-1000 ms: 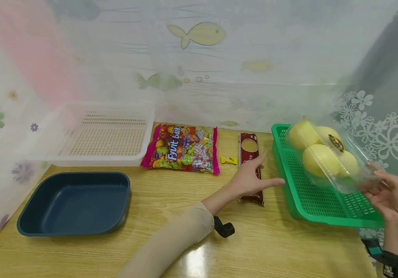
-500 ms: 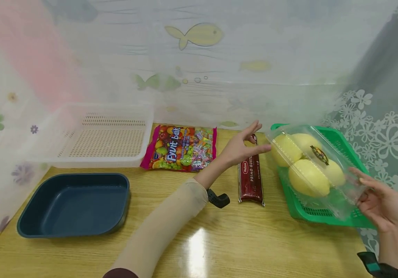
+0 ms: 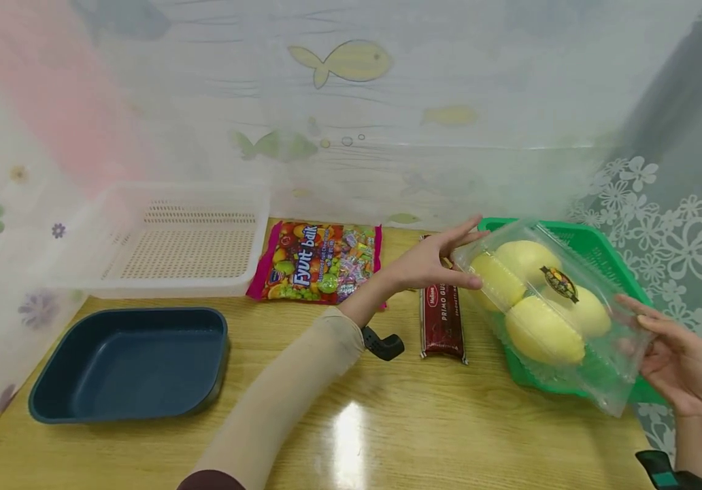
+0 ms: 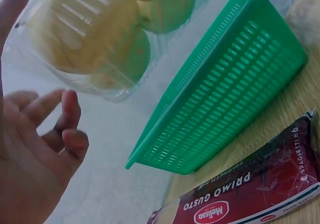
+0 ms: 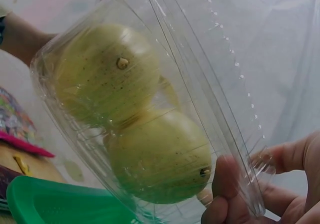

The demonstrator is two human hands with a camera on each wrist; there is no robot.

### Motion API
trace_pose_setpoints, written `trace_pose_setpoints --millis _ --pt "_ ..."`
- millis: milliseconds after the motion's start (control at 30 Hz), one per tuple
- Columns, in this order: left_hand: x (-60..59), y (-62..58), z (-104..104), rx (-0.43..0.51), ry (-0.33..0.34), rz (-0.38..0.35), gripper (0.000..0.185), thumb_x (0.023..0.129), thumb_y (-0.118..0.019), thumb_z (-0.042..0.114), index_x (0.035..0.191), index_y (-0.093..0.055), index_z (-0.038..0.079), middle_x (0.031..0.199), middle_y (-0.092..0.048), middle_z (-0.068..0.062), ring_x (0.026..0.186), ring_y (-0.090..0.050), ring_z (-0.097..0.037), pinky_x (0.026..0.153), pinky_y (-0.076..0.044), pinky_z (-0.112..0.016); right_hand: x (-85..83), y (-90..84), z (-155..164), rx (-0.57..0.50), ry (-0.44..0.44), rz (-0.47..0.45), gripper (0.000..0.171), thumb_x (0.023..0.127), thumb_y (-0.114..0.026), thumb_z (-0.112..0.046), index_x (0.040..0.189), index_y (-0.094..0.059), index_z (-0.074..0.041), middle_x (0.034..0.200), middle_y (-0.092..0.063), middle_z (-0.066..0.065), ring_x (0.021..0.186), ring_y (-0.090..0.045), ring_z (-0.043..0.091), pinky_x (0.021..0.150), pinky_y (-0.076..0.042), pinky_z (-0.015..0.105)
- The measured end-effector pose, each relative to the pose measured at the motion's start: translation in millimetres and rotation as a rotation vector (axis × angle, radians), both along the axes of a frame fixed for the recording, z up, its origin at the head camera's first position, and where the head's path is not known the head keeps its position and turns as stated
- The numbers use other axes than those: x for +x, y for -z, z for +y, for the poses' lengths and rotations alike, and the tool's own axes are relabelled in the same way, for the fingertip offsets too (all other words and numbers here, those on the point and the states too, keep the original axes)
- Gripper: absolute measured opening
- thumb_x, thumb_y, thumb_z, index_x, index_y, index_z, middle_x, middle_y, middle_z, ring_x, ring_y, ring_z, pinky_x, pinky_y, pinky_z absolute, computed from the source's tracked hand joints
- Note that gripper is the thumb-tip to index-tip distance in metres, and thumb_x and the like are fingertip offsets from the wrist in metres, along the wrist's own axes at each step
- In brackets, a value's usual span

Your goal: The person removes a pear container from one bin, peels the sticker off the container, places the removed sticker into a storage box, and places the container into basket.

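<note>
Wooden tabletop (image 3: 424, 422) under a sheer printed curtain (image 3: 351, 122) is the work area I am monitoring, and I take the green basket (image 3: 596, 252) as my landmark. Nearest the camera and just in front of the basket's right end, the right hand (image 3: 672, 357) holds the near end of a clear clamshell of yellow fruit (image 3: 541, 313); from the right wrist view, the thumb and fingers (image 5: 225, 184) pinch the thin plastic flange only. The clamshell is raised and tilted above the basket, not resting in it. At its far-left end the left hand (image 3: 433, 262) is spread, fingers straight, fingertips at or just short of the plastic; I cannot tell contact. Risk, in my judgement: the pinch on a flexible rim may slip or flex, the fruit may shift downslope, and the pack could drop onto the basket rim or the spaghetti packet (image 3: 443, 320) just left of the basket. Further left lie the candy bag (image 3: 317, 262), a dark blue tray (image 3: 130, 364) and, beyond it, a white basket (image 3: 182, 238).
</note>
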State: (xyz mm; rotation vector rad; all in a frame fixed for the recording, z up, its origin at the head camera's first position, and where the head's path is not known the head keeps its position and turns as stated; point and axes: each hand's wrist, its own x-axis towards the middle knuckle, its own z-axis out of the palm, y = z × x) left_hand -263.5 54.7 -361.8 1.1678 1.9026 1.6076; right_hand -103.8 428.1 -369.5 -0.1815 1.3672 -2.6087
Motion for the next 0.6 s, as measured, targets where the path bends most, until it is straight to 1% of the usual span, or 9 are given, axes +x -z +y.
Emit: trace_pose_setpoints --millis 67,100,133,167,233,300,333,467,600 --pt "0.8 -1.0 -2 -0.014 0.043 0.000 0.102 0.096 -0.077 0.012 0.173 -0.013 0.027 0.176 -0.025 0.006 0.097 -0.066 -0.013 0.080 -0.053 -0.025 -0.1 0.4 -1 0.015 0.025 0.002 0.053 0.116 -0.023 -0.002 0.126 -0.075 -0.002 0.133 -0.073 -0.002 0.087 -0.077 0.028 0.075 -0.063 0.032" --pt "1.1 -1.3 -2 -0.025 0.059 0.012 0.102 0.095 -0.078 0.012 0.173 -0.015 0.025 0.176 -0.024 0.005 0.105 -0.066 -0.011 0.083 -0.054 -0.026 -0.1 0.3 -2 0.024 0.038 0.002 0.053 0.116 -0.023 -0.002 0.123 -0.075 -0.001 0.133 -0.073 -0.003 0.086 -0.077 0.027 0.077 -0.063 0.034" --pt "1.4 -1.5 -3 -0.041 0.066 0.020 0.102 0.093 -0.080 0.012 0.172 -0.017 0.025 0.176 -0.023 0.005 0.117 -0.064 -0.007 0.088 -0.055 -0.026 -0.2 0.0 -2 0.031 0.052 0.001 0.052 0.115 -0.024 -0.002 0.122 -0.076 -0.001 0.132 -0.073 -0.003 0.084 -0.077 0.026 0.077 -0.063 0.033" --pt "2.1 -1.9 -3 -0.052 0.073 0.025 0.103 0.092 -0.082 0.012 0.172 -0.019 0.024 0.177 -0.022 0.005 0.128 -0.059 -0.005 0.093 -0.054 -0.025 -0.3 -0.4 -3 0.039 0.071 0.000 0.051 0.115 -0.026 -0.001 0.119 -0.076 -0.001 0.132 -0.073 -0.003 0.084 -0.077 0.025 0.076 -0.063 0.033" --pt "3.2 -1.7 -3 -0.067 0.080 0.029 0.104 0.090 -0.084 0.011 0.172 -0.021 0.023 0.177 -0.022 0.005 0.146 -0.042 0.000 0.102 -0.051 -0.022 -0.8 -1.1 -4 0.045 0.087 0.001 0.050 0.115 -0.027 -0.001 0.124 -0.076 -0.003 0.130 -0.074 -0.003 0.081 -0.077 0.025 0.074 -0.063 0.032" --pt "4.6 0.1 -3 -0.072 0.080 0.029 0.106 0.088 -0.086 0.010 0.171 -0.022 0.020 0.176 -0.024 0.004 0.152 -0.035 0.000 0.108 -0.047 -0.020 -1.5 -1.9 -5 0.054 0.082 0.011 0.050 0.115 -0.026 -0.003 0.130 -0.074 -0.006 0.129 -0.075 0.000 0.079 -0.076 0.025 0.074 -0.063 0.032" --pt "5.4 1.6 -3 -0.068 0.079 0.015 0.106 0.087 -0.087 0.009 0.171 -0.022 0.019 0.176 -0.024 0.004 0.153 -0.032 0.000 0.111 -0.044 -0.019 -2.0 -2.3 -5 0.064 0.078 0.022 0.051 0.116 -0.026 -0.003 0.132 -0.074 -0.006 0.128 -0.075 0.002 0.078 -0.076 0.024 0.074 -0.062 0.032" --pt "10.0 11.2 -2 -0.037 0.064 -0.006 0.108 0.086 -0.088 0.006 0.171 -0.021 0.014 0.176 -0.024 0.002 0.154 -0.032 -0.001 0.114 -0.041 -0.019 -3.2 -1.5 -6 0.107 0.091 0.064 0.049 0.117 -0.026 -0.008 0.133 -0.073 -0.008 0.125 -0.076 0.006 0.079 -0.075 0.020 0.078 -0.060 0.028" --pt "15.3 19.4 -1 0.003 0.033 -0.035 0.108 0.087 -0.087 0.003 0.171 -0.019 0.013 0.177 -0.022 0.001 0.155 -0.028 0.000 0.116 -0.039 -0.019 -3.1 1.4 -9 0.140 0.198 0.110 0.042 0.117 -0.032 -0.011 0.129 -0.073 -0.007 0.122 -0.076 0.004 0.085 -0.075 0.017 0.080 -0.058 0.025"
